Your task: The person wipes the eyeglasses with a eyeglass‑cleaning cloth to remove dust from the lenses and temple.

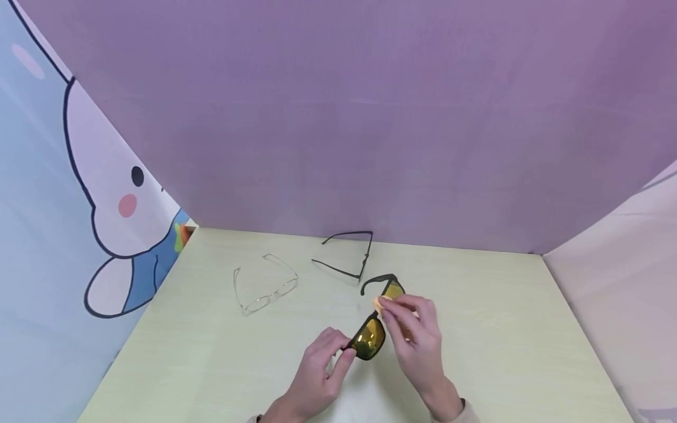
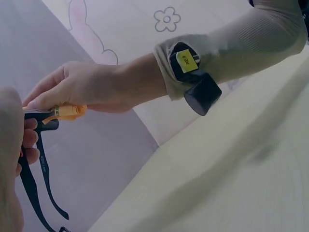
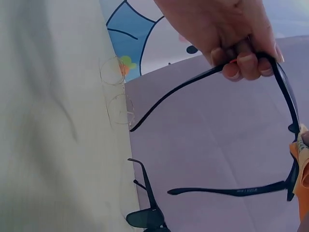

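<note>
My left hand [image 1: 319, 371] grips one end of a pair of black-framed sunglasses [image 1: 370, 339] with yellow mirrored lenses, thumb and fingers at the hinge corner. Both temples stand unfolded in the right wrist view, where the left hand [image 3: 236, 36] curls round the frame corner. An orange cloth [image 1: 378, 304] is pinched in my right hand [image 1: 419, 341], against the frame near the bridge and the far lens. From the left wrist, the cloth [image 2: 70, 112] sits under the right hand's fingers at the lens edge. The sunglasses are held above the table.
Thin metal-framed eyeglasses [image 1: 272, 296] lie unfolded on the pale table [image 1: 211, 364], left of the hands. Black-framed glasses [image 1: 365, 258] lie unfolded near the back edge. A purple backdrop [image 1: 338, 117] rises behind, and a cartoon-printed cloth wall [image 1: 47, 194] stands on the left.
</note>
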Demonstrator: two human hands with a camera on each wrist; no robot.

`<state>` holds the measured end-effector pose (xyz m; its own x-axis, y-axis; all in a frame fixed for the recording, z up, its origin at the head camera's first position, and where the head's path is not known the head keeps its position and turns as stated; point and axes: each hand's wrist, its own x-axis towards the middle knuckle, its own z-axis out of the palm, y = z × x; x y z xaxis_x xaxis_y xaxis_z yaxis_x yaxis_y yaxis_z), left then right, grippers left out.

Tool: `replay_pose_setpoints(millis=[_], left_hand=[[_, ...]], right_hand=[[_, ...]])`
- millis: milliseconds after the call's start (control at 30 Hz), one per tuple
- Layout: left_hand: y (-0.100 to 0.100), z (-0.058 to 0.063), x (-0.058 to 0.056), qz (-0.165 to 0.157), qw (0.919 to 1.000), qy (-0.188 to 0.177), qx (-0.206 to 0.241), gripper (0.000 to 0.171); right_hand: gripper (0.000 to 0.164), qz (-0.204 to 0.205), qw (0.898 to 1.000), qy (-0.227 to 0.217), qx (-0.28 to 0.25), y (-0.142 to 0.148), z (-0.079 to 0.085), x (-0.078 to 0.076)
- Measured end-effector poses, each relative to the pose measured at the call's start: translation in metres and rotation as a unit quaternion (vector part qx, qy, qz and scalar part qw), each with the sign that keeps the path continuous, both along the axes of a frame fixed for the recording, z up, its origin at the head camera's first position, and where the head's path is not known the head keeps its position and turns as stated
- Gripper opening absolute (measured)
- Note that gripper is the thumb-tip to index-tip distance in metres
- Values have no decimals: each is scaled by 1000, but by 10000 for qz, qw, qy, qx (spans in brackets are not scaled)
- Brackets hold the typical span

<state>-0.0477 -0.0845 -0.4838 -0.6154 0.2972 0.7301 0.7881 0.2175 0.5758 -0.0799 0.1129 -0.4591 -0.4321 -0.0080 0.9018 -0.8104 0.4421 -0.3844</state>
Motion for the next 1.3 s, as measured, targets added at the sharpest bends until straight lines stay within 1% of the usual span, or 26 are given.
replay_pose_setpoints(millis=[67,133,200,233,267,333,433,467,533,600,667,733,800,867,933,1000,1067,1133,1200,1300], left_hand=[[-1,0,0,-41,9999,129,57,14],[-2,-1,0,-68,9996,252,99,12],[-3,-2,0,-118,9993,334,110,10],[-4,-3,1,-151,9992,356,105,9],[-5,-3,1,-180,9991,372,96,8],[-6,-3,1,-211,9990,387,77,8],[-6,-2,0,-237,9992,319,89,8],[-6,-1,0,-252,9991,316,94,8],[-5,1,-1,-315,9988,362,107,8],[-4,2,-1,-399,9981,457,106,8],[-3,2,-1,-461,9973,558,98,9],[-3,3,0,-476,9971,592,85,10],[-2,2,1,-462,9971,597,74,10],[-2,0,1,-436,9973,592,55,10],[-2,-1,0,-397,9973,616,35,10],[-2,-1,-1,-359,9975,608,47,10],[-2,-2,-2,-322,9978,570,68,9],[-2,-2,-2,-324,9979,549,101,8],[-1,-2,-2,-323,9981,518,112,8],[-1,-3,-1,-317,9983,479,76,8]], right_hand=[[20,-18,9998,-171,-95,3,0,-4],[13,-111,9985,-475,-258,8,-1,-7],[22,-180,9962,-734,-422,13,-1,-10],[24,-189,9957,-786,-461,15,-1,-10],[21,-184,9959,-763,-453,16,-2,-10],[12,12,9978,-558,-351,15,-2,-8],[22,508,9985,-121,-173,9,0,-5],[24,639,9979,-10,-142,8,1,-4],[22,776,9968,124,-167,6,4,-4],[24,702,9972,99,-232,8,6,-5],[26,575,9977,-125,-338,12,7,-7],[23,430,9974,-404,-417,16,6,-9],[17,324,9962,-655,-481,20,4,-11],[17,289,9956,-748,-486,22,1,-10],[15,396,9964,-628,-417,19,-1,-7],[16,578,9972,-361,-293,13,-3,-4],[23,801,9967,-33,-145,7,-4,-2],[21,904,9957,199,-17,3,-4,-1],[21,920,9955,238,14,3,-3,-3],[24,851,9963,-32,-83,8,-4,-8]])
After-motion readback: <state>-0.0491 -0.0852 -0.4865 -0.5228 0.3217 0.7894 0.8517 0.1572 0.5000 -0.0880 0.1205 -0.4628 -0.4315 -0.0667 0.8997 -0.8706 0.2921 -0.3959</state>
